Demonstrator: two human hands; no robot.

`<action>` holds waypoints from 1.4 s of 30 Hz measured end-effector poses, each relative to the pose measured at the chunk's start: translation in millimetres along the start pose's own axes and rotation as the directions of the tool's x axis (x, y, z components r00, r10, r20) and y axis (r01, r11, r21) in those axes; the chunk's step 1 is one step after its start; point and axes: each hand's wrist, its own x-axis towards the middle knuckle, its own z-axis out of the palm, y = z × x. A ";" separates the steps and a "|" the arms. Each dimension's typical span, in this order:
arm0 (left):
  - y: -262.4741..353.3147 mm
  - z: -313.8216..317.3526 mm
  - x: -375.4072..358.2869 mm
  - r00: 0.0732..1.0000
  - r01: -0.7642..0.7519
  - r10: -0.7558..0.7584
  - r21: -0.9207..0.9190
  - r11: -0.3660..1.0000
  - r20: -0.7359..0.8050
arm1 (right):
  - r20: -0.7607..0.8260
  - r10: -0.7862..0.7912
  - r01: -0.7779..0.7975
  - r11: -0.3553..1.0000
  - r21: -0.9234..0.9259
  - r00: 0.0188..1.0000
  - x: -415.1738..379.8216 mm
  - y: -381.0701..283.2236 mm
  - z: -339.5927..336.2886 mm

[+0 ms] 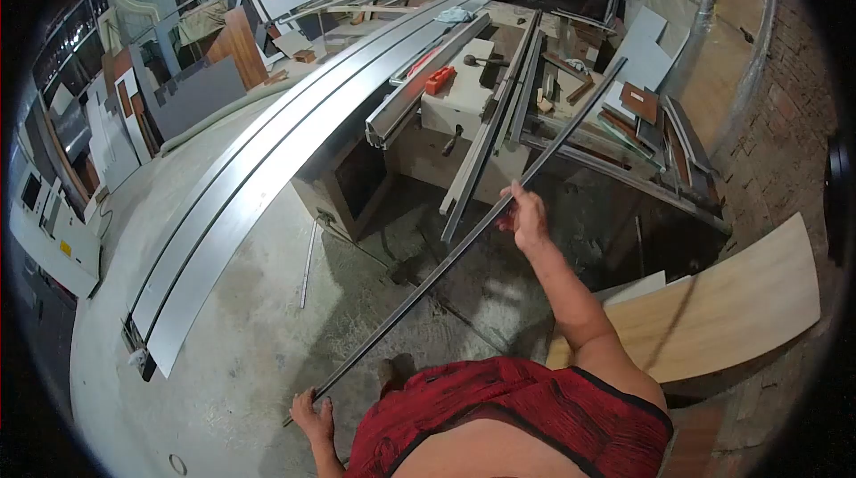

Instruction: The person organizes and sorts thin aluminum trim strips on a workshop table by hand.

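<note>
A long, thin metal bar (pixel 426 286) slants across the head view, from near my body at lower left up to the work table at upper right. Close to its lower end, my left hand (pixel 312 417) is closed round it, the tip sticking out just past the fingers. My right hand (pixel 526 216) grips the bar farther up, thumb and fingers about it. Beyond that hand the bar's far end overlaps the stacked boards on the right. More long metal profiles (pixel 499 121) lie on the table just ahead of my right hand.
Left of the table runs a sliding-table saw's long silver bed (pixel 254 184). An orange-red tool (pixel 439 79) and a blue cloth (pixel 456 15) lie ahead. A curved plywood sheet (pixel 713 309) stands at my right. Panels (pixel 201 90) lean at far left; a thin strip (pixel 308 264) lies on the floor.
</note>
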 end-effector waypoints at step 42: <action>77.5 -89.5 228.4 0.989 -0.137 0.151 -0.479 0.867 -0.010 | 0.151 0.271 -0.213 0.923 -0.320 0.951 165.9 105.5 259.0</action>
